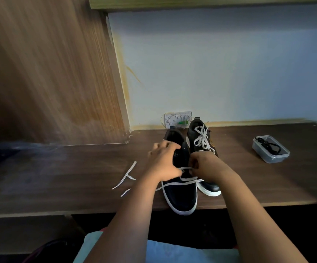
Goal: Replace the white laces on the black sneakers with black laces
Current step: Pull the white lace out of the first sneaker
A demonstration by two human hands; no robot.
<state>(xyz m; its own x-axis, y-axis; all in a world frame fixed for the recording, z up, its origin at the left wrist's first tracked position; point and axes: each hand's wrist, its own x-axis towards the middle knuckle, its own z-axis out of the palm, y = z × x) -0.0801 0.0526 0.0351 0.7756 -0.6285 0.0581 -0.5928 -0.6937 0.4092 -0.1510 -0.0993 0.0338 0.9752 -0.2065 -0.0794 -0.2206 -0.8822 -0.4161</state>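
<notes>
Two hands work the near sneaker (179, 196): right hand (204, 164) fingers curl to pinch the white lace (184, 182) at the eyelets, while the left hand (164, 158) grips the tongue and collar. Unlacing looks partly done; next the lace must be drawn free. Its long axis runs toe-toward-person on the desk (59, 177). Black laces (269, 146) wait in a container (271, 158), well apart.

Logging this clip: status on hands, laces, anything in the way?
Left hand steadies near sneaker; right hand pinches its white lace. Far sneaker laced white. Black laces in tub. Nothing blocking.
</notes>
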